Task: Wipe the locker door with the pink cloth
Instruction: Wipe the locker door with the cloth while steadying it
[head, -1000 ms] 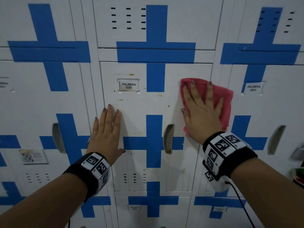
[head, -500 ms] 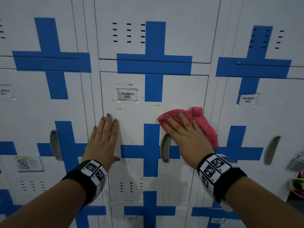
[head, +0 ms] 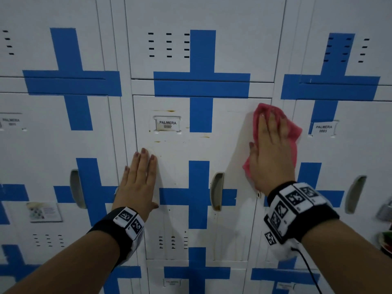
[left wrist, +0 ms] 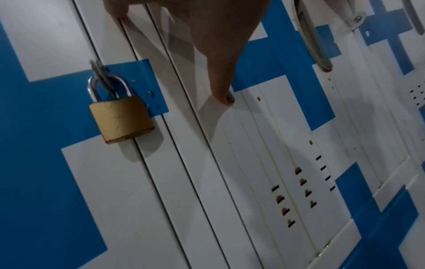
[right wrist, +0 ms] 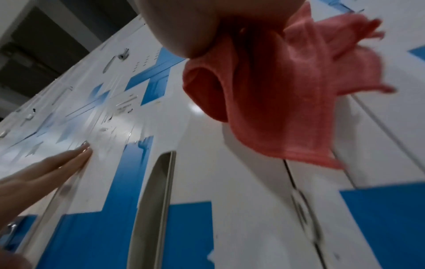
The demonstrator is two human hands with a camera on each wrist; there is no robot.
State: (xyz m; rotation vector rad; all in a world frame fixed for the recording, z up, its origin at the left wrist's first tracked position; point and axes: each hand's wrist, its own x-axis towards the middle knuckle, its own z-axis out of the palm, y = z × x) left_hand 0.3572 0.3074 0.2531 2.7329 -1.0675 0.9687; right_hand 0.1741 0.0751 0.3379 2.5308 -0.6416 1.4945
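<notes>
The label plate (head: 167, 124) on the middle locker door (head: 180, 158) reads "PALMERA 0007". To the right of this plate, on the neighbour door, a label (head: 323, 128) reads "PALMERA 0003". Far to its left, a blurred label (head: 11, 121) reads "PALMERA"; its number is not readable.

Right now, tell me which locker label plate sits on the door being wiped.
The PALMERA 0007 plate, on the middle locker door. The right hand presses the pink cloth on that door's upper right; the PALMERA 0003 plate is on the next door.
</notes>
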